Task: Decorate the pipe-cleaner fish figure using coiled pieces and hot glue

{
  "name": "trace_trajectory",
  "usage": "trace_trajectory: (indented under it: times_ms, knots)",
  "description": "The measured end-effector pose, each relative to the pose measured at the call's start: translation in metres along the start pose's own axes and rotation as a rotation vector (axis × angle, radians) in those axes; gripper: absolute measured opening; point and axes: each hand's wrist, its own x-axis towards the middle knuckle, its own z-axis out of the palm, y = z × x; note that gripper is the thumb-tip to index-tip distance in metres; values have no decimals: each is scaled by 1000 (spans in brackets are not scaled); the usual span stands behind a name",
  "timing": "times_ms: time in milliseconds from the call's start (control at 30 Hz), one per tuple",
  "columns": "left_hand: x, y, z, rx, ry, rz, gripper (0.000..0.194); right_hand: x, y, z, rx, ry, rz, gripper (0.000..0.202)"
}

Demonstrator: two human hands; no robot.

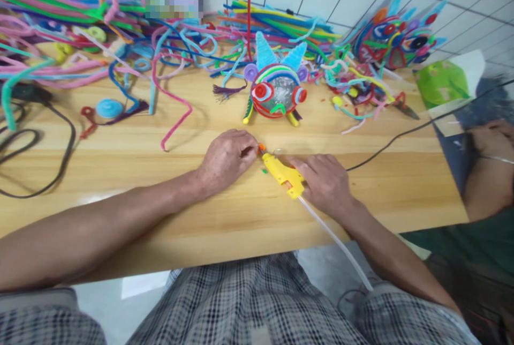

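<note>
Glue gun (pixel 284 175), yellow, found over the bare middle of the wooden table (pixel 225 227), tip directed up and to the left. Near table edge runs below both forearms; right edge slants down beside another person's arm (pixel 488 179). Open wood lies between the hands and the near edge, with a narrower open strip up to the decorated figure (pixel 279 97). Pipe cleaners (pixel 68 5) crowd the far side; a black cable loop (pixel 72 147) bounds the left.

Right hand (pixel 327 183): fingers curled around the rear of the gun, index finger reaching forward along its side. Clear glue stick (pixel 335 240) extends from the gun's back, past the near edge. Left hand (pixel 228 162): thumb and index finger pinched together on a small orange piece (pixel 262 148). The gun's tip sits at that piece, just beside the left fingertips; whether they touch cannot be told. Green scrap (pixel 264 171) lies on the wood just below the nozzle end
</note>
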Motion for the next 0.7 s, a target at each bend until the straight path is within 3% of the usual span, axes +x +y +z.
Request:
trace_trajectory:
  times_ms: [233,700]
  knots:
    - [0,0,0,11,3,4,18,0,1,0,3,26,16,33]
    - [-1,-1,2,-2,8,4,20,-1,-1,0,7,-40,30,42]
